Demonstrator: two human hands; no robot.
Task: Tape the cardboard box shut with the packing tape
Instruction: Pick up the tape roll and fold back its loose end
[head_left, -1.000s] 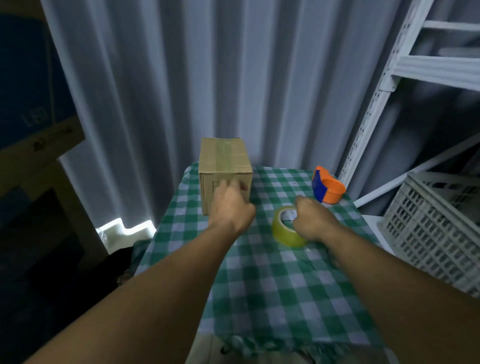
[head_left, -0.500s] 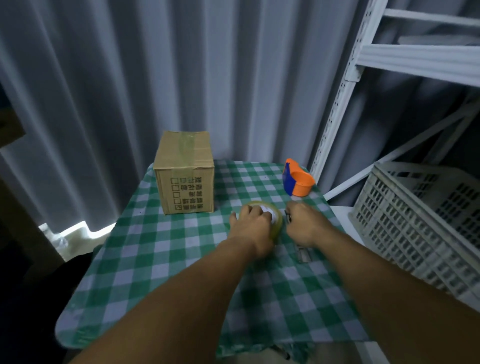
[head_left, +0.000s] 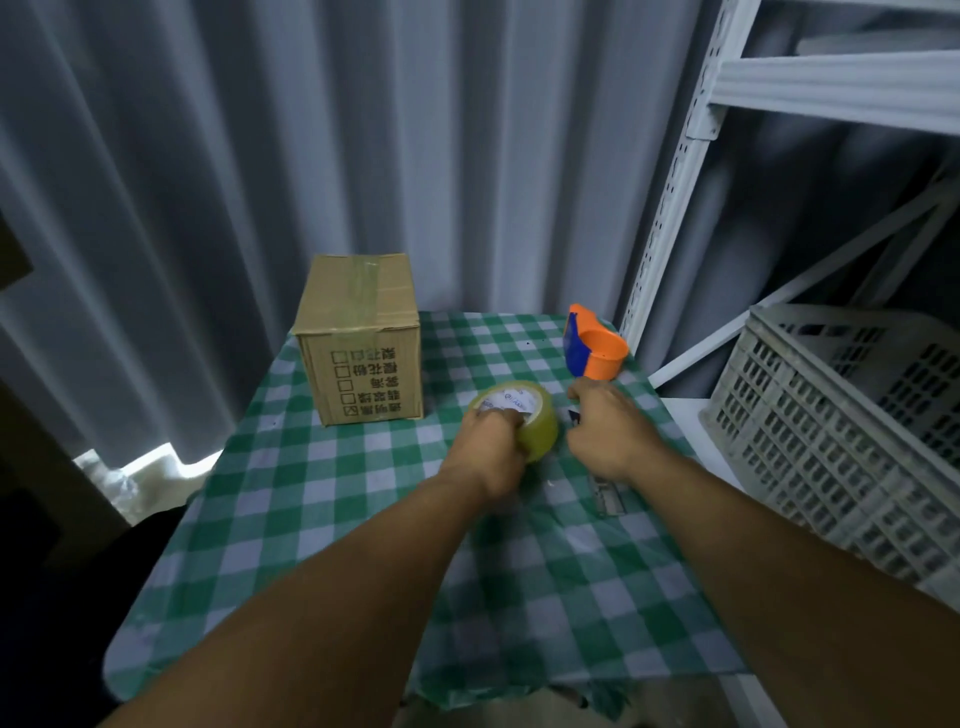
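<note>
Surface: small table under a green-and-white checked cloth; cloth edge hangs over the near side.
Cardboard box: upright at the far left corner, a strip of tape along its top, printed characters and checkboxes on the near face.
Packing tape: yellowish roll near mid-surface, tilted, lower edge towards the cloth; whether it touches cannot be told.
Tape dispenser: orange and blue, far right corner.
Small grey object: flat on the cloth right of the roll, partly hidden.
</note>
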